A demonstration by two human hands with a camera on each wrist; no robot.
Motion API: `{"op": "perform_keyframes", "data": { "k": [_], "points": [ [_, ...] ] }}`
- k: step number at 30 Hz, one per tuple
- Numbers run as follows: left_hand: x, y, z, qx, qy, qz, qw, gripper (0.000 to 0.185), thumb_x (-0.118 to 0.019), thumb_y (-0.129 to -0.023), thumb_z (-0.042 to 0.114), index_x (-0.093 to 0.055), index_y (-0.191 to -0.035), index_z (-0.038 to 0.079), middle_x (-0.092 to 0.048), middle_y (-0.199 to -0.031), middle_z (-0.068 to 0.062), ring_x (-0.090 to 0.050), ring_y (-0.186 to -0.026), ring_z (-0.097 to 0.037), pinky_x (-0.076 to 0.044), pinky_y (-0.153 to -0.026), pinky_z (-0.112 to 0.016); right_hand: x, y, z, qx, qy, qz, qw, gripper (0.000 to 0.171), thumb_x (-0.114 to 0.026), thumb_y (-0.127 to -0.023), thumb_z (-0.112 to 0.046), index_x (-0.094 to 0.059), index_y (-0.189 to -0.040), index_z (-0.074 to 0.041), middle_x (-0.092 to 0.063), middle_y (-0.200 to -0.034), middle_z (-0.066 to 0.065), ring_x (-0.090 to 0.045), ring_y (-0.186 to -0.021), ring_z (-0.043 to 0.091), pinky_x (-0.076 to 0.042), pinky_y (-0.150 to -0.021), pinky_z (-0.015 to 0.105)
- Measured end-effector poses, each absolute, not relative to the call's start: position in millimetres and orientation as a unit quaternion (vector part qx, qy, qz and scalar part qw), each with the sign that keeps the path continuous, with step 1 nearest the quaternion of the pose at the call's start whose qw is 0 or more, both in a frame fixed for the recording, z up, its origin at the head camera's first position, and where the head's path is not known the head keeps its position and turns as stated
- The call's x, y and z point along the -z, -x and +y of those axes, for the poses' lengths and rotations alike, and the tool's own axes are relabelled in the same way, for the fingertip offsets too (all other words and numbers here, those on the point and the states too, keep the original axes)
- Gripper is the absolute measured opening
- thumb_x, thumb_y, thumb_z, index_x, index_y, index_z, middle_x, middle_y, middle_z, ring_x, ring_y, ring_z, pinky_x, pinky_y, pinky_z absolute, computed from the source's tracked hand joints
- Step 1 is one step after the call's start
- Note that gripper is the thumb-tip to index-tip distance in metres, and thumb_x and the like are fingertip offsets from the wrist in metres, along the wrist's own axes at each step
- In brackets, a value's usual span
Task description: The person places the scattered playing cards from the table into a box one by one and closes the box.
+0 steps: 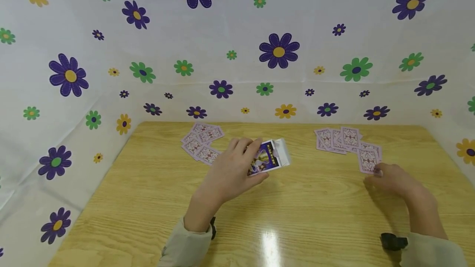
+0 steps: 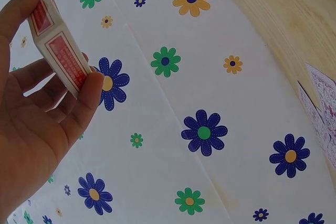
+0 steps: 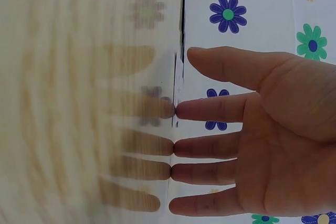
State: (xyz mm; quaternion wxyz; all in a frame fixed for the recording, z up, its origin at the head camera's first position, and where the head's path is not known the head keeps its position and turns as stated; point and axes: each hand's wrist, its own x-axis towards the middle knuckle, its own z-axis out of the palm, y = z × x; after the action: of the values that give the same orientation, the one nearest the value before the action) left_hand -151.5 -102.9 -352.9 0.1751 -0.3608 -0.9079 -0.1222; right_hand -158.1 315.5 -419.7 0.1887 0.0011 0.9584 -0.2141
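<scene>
My left hand (image 1: pixel 257 160) grips a playing-card box (image 1: pixel 268 158) above the middle of the wooden table (image 1: pixel 297 217). The box has a purple and gold face with its white flap open. In the left wrist view my thumb (image 2: pixel 90 94) and fingers pinch the box (image 2: pixel 63 59) by its red and white sides. My right hand (image 1: pixel 372 176) lies flat-fingered on the table at the right. Its straight fingertips (image 3: pixel 181 111) touch the tabletop at the near edge of a face-down card (image 1: pixel 368 160).
Two loose spreads of face-down pink-backed cards lie on the table, one at the back left (image 1: pixel 202 143) and one at the back right (image 1: pixel 345 139). A flowered white cloth (image 1: pixel 278 52) walls in the table on three sides. Both wrists wear black camera mounts.
</scene>
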Motion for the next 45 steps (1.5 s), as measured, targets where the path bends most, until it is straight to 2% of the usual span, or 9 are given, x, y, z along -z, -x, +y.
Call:
{"op": "perform_keyframes", "data": {
  "k": [4, 10, 14, 20, 23, 27, 29, 37, 45],
  "points": [
    [352.8, 151.3, -103.9, 0.121, 0.358, -0.91, 0.172, 0.076, -0.075, -0.086, 0.045, -0.047, -0.143, 0.004, -0.058, -0.123, -0.012, -0.054, -0.111, -0.027, -0.055, -0.08, -0.033, 418.8, 158.5, 314.9, 0.207, 0.014, 0.964, 0.167, 0.056, -0.061, -0.093, -0.025, -0.051, -0.118, 0.024, -0.056, -0.115, 0.043, -0.055, -0.101, 0.052, -0.046, -0.088, 0.063],
    [352.1, 151.1, -104.9, 0.122, 0.356, -0.91, 0.173, 0.077, -0.075, -0.086, 0.046, -0.047, -0.144, 0.003, -0.058, -0.124, -0.013, -0.053, -0.111, -0.027, -0.055, -0.077, -0.032, 413.4, 156.9, 309.6, 0.214, 0.008, 0.964, 0.155, 0.042, -0.065, -0.091, -0.021, -0.062, -0.109, 0.017, -0.06, -0.112, 0.038, -0.055, -0.092, 0.042, -0.046, -0.085, 0.059],
    [351.2, 151.2, -104.6, 0.121, 0.357, -0.91, 0.173, 0.077, -0.075, -0.086, 0.046, -0.047, -0.144, 0.003, -0.057, -0.124, -0.013, -0.053, -0.11, -0.027, -0.055, -0.077, -0.032, 411.1, 157.2, 308.8, 0.22, -0.001, 0.962, 0.159, 0.034, -0.068, -0.089, -0.019, -0.066, -0.098, 0.013, -0.065, -0.098, 0.028, -0.055, -0.083, 0.033, -0.049, -0.073, 0.046],
    [349.9, 149.5, -103.2, 0.124, 0.36, -0.909, 0.171, 0.076, -0.074, -0.087, 0.046, -0.046, -0.144, 0.004, -0.057, -0.124, -0.013, -0.054, -0.11, -0.027, -0.055, -0.079, -0.032, 412.0, 156.5, 309.2, 0.24, -0.02, 0.957, 0.164, 0.044, -0.076, -0.084, -0.027, -0.061, -0.099, 0.012, -0.064, -0.085, 0.015, -0.053, -0.075, 0.025, -0.045, -0.065, 0.035],
    [350.0, 149.4, -102.8, 0.128, 0.362, -0.907, 0.174, 0.076, -0.075, -0.087, 0.045, -0.046, -0.143, 0.004, -0.058, -0.124, -0.013, -0.054, -0.111, -0.027, -0.055, -0.081, -0.033, 414.9, 155.6, 309.1, 0.229, -0.016, 0.96, 0.16, 0.049, -0.078, -0.082, -0.028, -0.06, -0.103, 0.013, -0.062, -0.086, 0.017, -0.053, -0.076, 0.026, -0.046, -0.067, 0.038],
    [350.3, 149.9, -102.8, 0.129, 0.365, -0.904, 0.181, 0.075, -0.076, -0.086, 0.044, -0.047, -0.142, 0.003, -0.058, -0.124, -0.013, -0.054, -0.111, -0.027, -0.055, -0.083, -0.033, 419.0, 154.4, 312.2, 0.193, 0.014, 0.969, 0.153, 0.05, -0.077, -0.078, -0.016, -0.058, -0.113, 0.015, -0.058, -0.098, 0.033, -0.051, -0.082, 0.035, -0.046, -0.07, 0.045],
    [350.1, 149.9, -102.9, 0.129, 0.366, -0.904, 0.182, 0.075, -0.076, -0.086, 0.044, -0.047, -0.142, 0.004, -0.058, -0.124, -0.013, -0.054, -0.111, -0.027, -0.055, -0.083, -0.033, 419.2, 154.3, 313.5, 0.181, 0.026, 0.973, 0.144, 0.059, -0.076, -0.077, -0.011, -0.053, -0.124, 0.016, -0.054, -0.107, 0.041, -0.051, -0.087, 0.04, -0.047, -0.076, 0.053],
    [350.8, 150.2, -103.2, 0.122, 0.363, -0.907, 0.178, 0.075, -0.075, -0.086, 0.045, -0.047, -0.143, 0.004, -0.058, -0.124, -0.013, -0.054, -0.111, -0.027, -0.055, -0.081, -0.033, 418.6, 154.6, 314.3, 0.206, -0.002, 0.966, 0.156, 0.054, -0.079, -0.08, -0.021, -0.057, -0.103, 0.022, -0.056, -0.09, 0.023, -0.051, -0.079, 0.03, -0.046, -0.07, 0.041],
    [352.0, 151.2, -103.4, 0.12, 0.36, -0.91, 0.168, 0.075, -0.073, -0.087, 0.046, -0.047, -0.144, 0.005, -0.057, -0.125, -0.012, -0.054, -0.112, -0.026, -0.055, -0.081, -0.033, 424.1, 154.5, 320.9, 0.223, 0.003, 0.963, 0.151, 0.052, -0.08, -0.074, -0.015, -0.057, -0.106, 0.02, -0.057, -0.095, 0.026, -0.052, -0.083, 0.032, -0.049, -0.076, 0.048]
  ]
}}
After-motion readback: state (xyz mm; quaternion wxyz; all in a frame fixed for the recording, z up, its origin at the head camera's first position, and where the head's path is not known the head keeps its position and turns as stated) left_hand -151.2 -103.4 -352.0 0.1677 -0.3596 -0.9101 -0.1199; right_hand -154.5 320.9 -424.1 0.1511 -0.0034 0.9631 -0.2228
